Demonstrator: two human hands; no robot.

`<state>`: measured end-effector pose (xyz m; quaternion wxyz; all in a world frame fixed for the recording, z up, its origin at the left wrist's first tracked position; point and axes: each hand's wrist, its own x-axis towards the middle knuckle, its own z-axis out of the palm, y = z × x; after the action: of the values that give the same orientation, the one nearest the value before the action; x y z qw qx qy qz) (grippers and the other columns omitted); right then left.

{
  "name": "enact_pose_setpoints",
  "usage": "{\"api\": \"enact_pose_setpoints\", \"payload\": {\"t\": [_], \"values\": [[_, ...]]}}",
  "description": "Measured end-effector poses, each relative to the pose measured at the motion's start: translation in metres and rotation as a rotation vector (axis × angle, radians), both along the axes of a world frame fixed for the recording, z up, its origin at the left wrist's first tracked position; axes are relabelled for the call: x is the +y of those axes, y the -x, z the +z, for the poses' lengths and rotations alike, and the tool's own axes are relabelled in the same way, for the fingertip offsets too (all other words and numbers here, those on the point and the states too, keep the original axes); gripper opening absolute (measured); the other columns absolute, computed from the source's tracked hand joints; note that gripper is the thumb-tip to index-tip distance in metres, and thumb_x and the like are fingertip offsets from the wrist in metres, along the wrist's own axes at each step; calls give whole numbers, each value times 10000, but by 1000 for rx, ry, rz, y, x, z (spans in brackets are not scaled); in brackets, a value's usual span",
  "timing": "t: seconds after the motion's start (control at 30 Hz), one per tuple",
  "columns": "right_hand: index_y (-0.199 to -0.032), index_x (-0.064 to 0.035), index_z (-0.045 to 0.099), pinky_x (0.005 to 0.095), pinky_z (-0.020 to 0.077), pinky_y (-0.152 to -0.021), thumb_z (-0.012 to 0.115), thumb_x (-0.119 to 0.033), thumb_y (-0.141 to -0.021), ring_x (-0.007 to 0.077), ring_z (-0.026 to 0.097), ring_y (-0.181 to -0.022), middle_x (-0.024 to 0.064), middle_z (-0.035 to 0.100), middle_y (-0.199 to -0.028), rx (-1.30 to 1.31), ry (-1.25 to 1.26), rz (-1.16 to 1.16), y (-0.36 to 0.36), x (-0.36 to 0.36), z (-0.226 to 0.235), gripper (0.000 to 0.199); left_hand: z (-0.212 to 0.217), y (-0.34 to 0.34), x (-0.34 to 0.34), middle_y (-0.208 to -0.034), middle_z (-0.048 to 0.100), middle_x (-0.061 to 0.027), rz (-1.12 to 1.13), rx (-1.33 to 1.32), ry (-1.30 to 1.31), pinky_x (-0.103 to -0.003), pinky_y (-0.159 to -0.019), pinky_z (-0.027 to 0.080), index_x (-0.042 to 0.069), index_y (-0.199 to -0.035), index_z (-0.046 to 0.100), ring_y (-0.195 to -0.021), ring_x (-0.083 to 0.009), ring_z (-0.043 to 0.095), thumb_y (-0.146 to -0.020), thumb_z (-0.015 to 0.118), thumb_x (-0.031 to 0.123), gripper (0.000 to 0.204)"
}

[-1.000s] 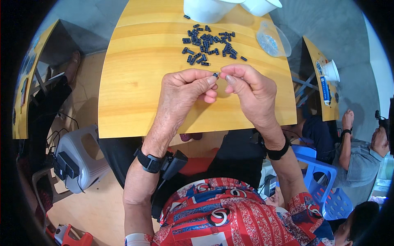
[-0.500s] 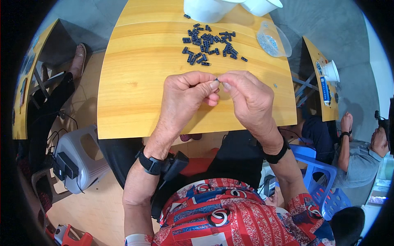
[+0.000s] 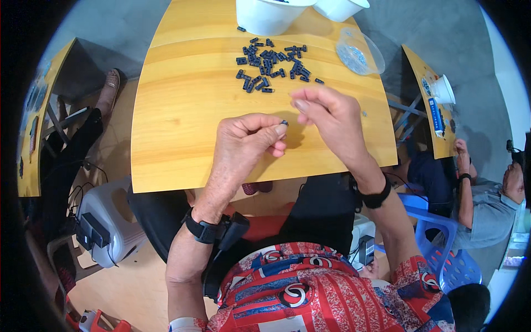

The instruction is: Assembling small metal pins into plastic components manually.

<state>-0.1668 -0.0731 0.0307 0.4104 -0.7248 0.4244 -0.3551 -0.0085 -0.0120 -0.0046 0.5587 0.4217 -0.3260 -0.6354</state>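
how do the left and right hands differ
The left hand pinches a small dark piece; the right hand is blurred at its tips, so whether it holds anything is unclear. The right hand is farther forward, nearer the scattered small black oblong pieces, than the left hand. Both are above the yellow wooden table, with a black strap at each wrist.

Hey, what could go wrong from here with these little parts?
The small dark piece sits right at the fingertips of the left hand, so it might slip out and be hard to spot if it landed in the pile of black pieces. The clear dish of tiny bits is at the right edge of the table; a bump could spill it. The right hand might also brush away the tiny loose bit beside it.
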Motion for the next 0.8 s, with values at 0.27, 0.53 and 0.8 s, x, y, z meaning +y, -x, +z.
{"api": "enact_pose_setpoints", "payload": {"t": [0.27,0.53,0.8], "values": [[-818,-20,620,399,479,-619,626,-105,-760,310,599,-689,117,596,-760,441,590,126,-27,-46,-16,103,4,-12,3,-757,661,-78,-24,-4,-27,-239,-589,540,-22,-924,667,-638,-110,620,-838,648,61,121],[-793,-43,616,411,484,-626,600,-110,-779,328,600,-705,118,598,-768,490,622,119,-42,-58,-18,70,3,-22,5,-754,658,-78,27,53,-15,-220,-592,544,-49,-925,660,-635,-94,621,-838,640,42,128],[-771,-57,654,420,492,-667,571,-148,-799,323,616,-732,129,633,-775,533,626,78,-50,-90,-18,127,3,-24,5,-749,658,-77,25,33,-5,-215,-588,533,-53,-930,660,-630,-93,617,-838,637,36,130]]}}
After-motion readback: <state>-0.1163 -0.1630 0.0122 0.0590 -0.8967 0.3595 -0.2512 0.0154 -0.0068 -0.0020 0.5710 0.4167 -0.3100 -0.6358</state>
